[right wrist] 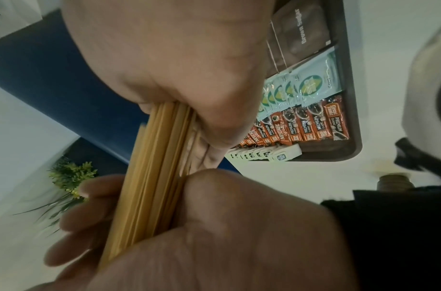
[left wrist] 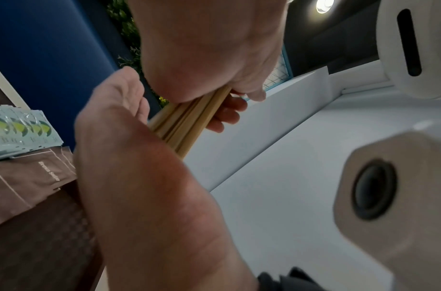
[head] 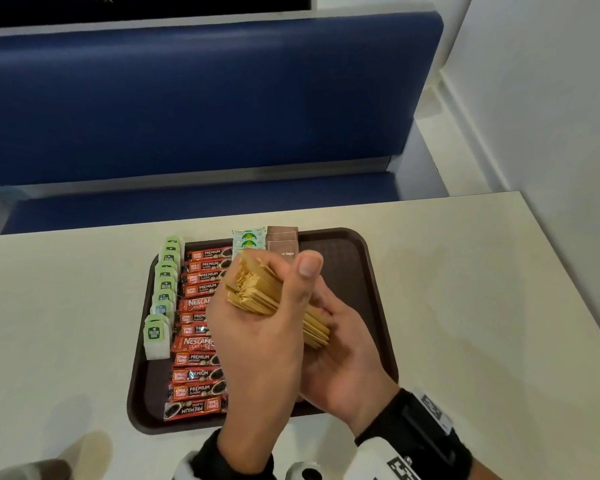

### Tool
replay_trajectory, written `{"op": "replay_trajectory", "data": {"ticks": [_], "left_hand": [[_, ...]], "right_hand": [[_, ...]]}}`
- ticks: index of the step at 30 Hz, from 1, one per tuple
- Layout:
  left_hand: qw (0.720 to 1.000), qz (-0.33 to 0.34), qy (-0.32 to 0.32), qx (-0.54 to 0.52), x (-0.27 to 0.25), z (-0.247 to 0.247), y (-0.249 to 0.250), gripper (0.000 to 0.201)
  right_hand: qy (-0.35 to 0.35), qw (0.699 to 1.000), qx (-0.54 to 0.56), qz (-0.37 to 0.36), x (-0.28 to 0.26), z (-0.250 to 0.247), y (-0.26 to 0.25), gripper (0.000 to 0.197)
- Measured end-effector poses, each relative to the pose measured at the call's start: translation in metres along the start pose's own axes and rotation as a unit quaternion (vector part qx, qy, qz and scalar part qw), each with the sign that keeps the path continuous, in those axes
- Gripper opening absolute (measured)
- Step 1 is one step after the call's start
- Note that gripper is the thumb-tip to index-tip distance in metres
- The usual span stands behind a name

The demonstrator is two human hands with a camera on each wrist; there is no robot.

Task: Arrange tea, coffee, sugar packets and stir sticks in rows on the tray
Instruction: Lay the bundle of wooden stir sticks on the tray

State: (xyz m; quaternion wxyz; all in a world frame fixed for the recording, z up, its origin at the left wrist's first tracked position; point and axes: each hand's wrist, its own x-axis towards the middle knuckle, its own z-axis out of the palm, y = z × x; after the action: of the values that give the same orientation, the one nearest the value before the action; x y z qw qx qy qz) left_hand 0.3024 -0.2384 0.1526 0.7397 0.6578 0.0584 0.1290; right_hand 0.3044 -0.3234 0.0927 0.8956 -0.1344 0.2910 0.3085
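**Head view: stick bundle held in both hands above the tray**

Head view shows a bundle of stir sticks point(head: 257, 292) clamped in the grip of the left hand point(head: 257, 341), whose fingers are curled round it with the thumb raised over the top. The near end of the bundle is cradled by the right hand point(head: 343, 351), its fingers curled under the sticks. In the right wrist view the sticks point(right wrist: 152, 167) are seen pinched between thumb and fingers of the right hand point(right wrist: 214, 246), with the left hand point(right wrist: 177, 65) closed over their far end. In the left wrist view the same bundle point(left wrist: 189, 118) is seen between the two hands.

The bundle is held above the middle of a brown tray point(head: 354, 268), clear of it. On the tray, a row of tea bags point(head: 163, 296) is laid along the left edge, with a row of coffee sachets point(head: 198, 341) just beside it to the right. At the far edge, white-and-green sugar packets point(head: 248, 237) are overlapped, with brown sugar packets point(head: 283, 240) touching them on the right. The right part of the tray is bare.

The tray is set on a pale surface point(head: 482, 306). A blue bench point(head: 205, 98) is seen beyond it. Black wrist straps point(head: 423, 434) are worn on both arms.
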Motion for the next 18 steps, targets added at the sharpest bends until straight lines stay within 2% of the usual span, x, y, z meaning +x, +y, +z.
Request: {"op": "replay_trajectory", "data": {"ticks": [4,8,11,14,17,18], "left_hand": [[1.0,-0.019,0.006,-0.008,0.002,0.0,0.001,0.035],[1.0,0.011,0.002,-0.028,0.005,0.002,0.006,0.036],[0.999,0.02,-0.021,0.018,0.0,0.0,0.001,0.04],[0.998,0.006,-0.022,0.064,-0.006,0.003,-0.001,0.049],[0.997,-0.001,-0.016,0.072,-0.01,0.005,-0.001,0.037],[0.997,0.005,-0.021,0.076,-0.011,0.005,-0.001,0.035]], "right_hand": [[-0.022,0.999,-0.02,0.017,0.001,-0.003,0.003,0.066],[-0.024,0.999,-0.048,0.002,-0.002,-0.002,0.004,0.069],[-0.031,0.998,-0.048,-0.014,-0.006,-0.001,0.004,0.068],[-0.057,0.993,-0.069,-0.075,-0.005,0.003,0.007,0.058],[-0.114,0.977,-0.113,-0.138,0.0,0.007,0.014,0.054],[-0.103,0.977,-0.121,-0.143,0.0,0.009,0.014,0.054]]}}
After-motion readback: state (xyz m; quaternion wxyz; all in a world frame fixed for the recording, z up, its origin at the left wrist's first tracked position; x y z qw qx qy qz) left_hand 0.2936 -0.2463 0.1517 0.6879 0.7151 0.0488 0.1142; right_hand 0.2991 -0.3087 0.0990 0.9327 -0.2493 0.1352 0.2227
